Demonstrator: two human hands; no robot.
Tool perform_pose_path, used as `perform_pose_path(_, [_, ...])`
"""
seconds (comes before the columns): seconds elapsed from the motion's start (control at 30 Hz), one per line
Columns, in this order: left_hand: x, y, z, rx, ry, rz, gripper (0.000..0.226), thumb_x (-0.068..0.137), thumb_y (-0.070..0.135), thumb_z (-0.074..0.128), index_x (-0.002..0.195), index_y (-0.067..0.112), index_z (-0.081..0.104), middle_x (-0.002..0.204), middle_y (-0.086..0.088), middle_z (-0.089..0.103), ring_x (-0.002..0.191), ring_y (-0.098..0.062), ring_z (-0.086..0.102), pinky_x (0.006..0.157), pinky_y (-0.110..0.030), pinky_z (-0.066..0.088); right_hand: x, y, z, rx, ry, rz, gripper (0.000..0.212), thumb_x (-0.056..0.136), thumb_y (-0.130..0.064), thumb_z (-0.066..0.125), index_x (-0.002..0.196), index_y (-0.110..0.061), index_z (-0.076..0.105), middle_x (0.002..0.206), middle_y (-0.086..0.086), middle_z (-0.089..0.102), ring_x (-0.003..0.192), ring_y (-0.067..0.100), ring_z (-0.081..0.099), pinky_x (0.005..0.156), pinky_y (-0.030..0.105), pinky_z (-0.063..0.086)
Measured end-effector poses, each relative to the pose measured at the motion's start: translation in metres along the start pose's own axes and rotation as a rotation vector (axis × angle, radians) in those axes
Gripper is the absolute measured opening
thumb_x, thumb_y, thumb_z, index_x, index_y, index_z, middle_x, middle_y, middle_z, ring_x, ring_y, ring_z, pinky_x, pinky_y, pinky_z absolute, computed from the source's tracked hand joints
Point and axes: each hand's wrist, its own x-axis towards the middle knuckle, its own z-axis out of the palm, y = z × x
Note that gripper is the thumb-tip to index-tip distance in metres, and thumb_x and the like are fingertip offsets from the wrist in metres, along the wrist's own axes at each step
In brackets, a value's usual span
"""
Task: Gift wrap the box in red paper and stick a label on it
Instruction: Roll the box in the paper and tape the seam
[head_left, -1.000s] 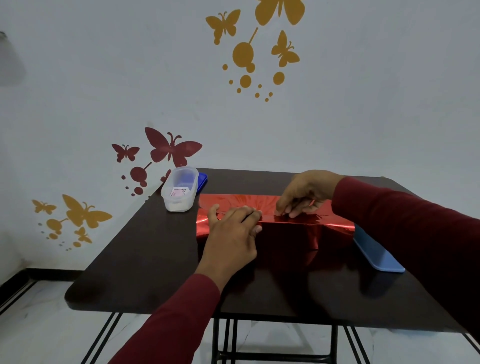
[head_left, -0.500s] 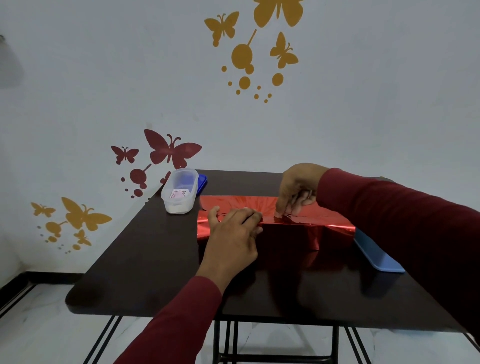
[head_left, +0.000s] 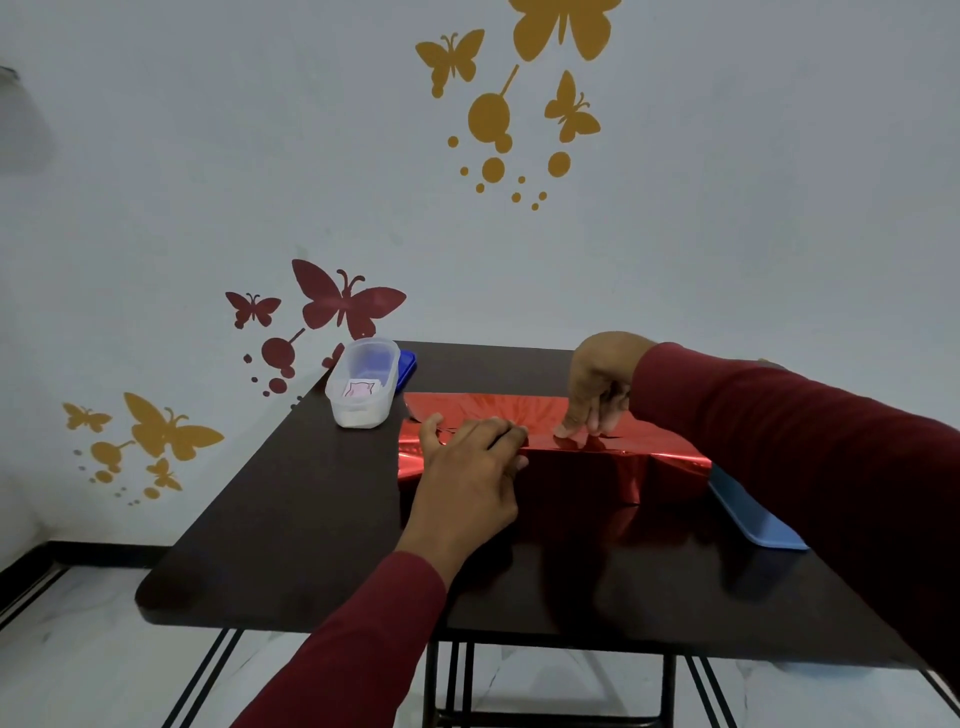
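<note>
A box wrapped in shiny red paper (head_left: 582, 462) lies across the middle of the dark table (head_left: 291, 519). My left hand (head_left: 470, 478) rests flat on the near left part of the paper, fingers pressing its top edge down. My right hand (head_left: 597, 387) is raised above the top of the box, fingertips pointing down and touching the paper near its middle seam. Loose red paper ends stick out at the left and right of the box. A clear plastic tub (head_left: 362, 383) at the back left holds a small pinkish-white label.
A blue lid (head_left: 408, 364) lies behind the tub. A light blue tray (head_left: 753, 517) sits at the table's right edge, close to the box. The wall with butterfly stickers stands right behind the table. White floor shows below the front edge.
My right hand has lifted from lying flat on the paper to standing on its fingertips, and shifted slightly left. My left hand has stayed in place.
</note>
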Motion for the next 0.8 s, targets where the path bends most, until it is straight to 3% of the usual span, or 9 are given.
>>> perform_pose_path(0.17, [-0.001, 0.0, 0.001, 0.001, 0.003, -0.007, 0.034, 0.096, 0.033, 0.051, 0.126, 0.03, 0.067, 0.125, 0.014, 0.064, 0.112, -0.01, 0.062, 0.113, -0.062, 0.022, 0.004, -0.003, 0.003, -0.049, -0.038, 0.053, 0.043, 0.093, -0.052, 0.066, 0.087, -0.008, 0.065, 0.084, -0.002, 0.069, 0.073, 0.007, 0.063, 0.078, 0.028, 0.051])
perform_pose_path(0.27, [-0.001, -0.001, 0.001, -0.002, 0.006, -0.007, 0.037, 0.096, 0.035, 0.047, 0.126, 0.029, 0.067, 0.125, 0.013, 0.065, 0.111, -0.01, 0.062, 0.113, -0.062, 0.022, -0.001, -0.004, 0.0, -0.132, -0.052, 0.108, 0.054, 0.088, -0.064, 0.065, 0.081, -0.011, 0.07, 0.067, -0.006, 0.073, 0.077, 0.009, 0.064, 0.102, 0.032, 0.046])
perform_pose_path(0.43, [-0.001, -0.002, 0.001, 0.005, 0.006, -0.002, 0.033, 0.096, 0.033, 0.053, 0.127, 0.03, 0.066, 0.126, 0.013, 0.064, 0.112, -0.01, 0.063, 0.113, -0.063, 0.02, -0.005, 0.002, -0.003, -0.244, -0.005, 0.149, 0.064, 0.08, -0.075, 0.065, 0.073, -0.011, 0.069, 0.061, -0.007, 0.071, 0.101, 0.019, 0.062, 0.11, 0.039, 0.042])
perform_pose_path(0.57, [-0.001, 0.0, -0.001, 0.015, 0.006, -0.008, 0.033, 0.096, 0.032, 0.057, 0.127, 0.03, 0.066, 0.127, 0.013, 0.064, 0.114, -0.01, 0.063, 0.114, -0.064, 0.02, -0.02, 0.029, -0.001, -0.285, 0.311, 0.061, 0.06, 0.068, -0.07, 0.081, 0.058, -0.016, 0.056, 0.067, -0.008, 0.058, 0.091, 0.022, 0.059, 0.098, 0.036, 0.049])
perform_pose_path(0.73, [-0.001, 0.0, 0.002, 0.022, 0.032, -0.01, 0.033, 0.094, 0.031, 0.061, 0.126, 0.03, 0.068, 0.127, 0.012, 0.066, 0.116, -0.01, 0.063, 0.113, -0.066, 0.024, -0.021, 0.055, 0.008, -0.41, 0.478, 0.078, 0.051, 0.067, -0.065, 0.085, 0.095, -0.023, 0.074, 0.079, -0.011, 0.059, 0.1, 0.022, 0.065, 0.091, 0.034, 0.051])
perform_pose_path(0.8, [-0.001, -0.001, 0.002, 0.021, 0.028, -0.016, 0.033, 0.095, 0.031, 0.059, 0.127, 0.031, 0.068, 0.128, 0.013, 0.065, 0.116, -0.009, 0.063, 0.114, -0.066, 0.023, -0.021, 0.058, 0.008, -0.372, 0.605, 0.067, 0.032, 0.071, -0.046, 0.09, 0.086, -0.021, 0.076, 0.078, -0.01, 0.063, 0.096, 0.019, 0.071, 0.089, 0.032, 0.055])
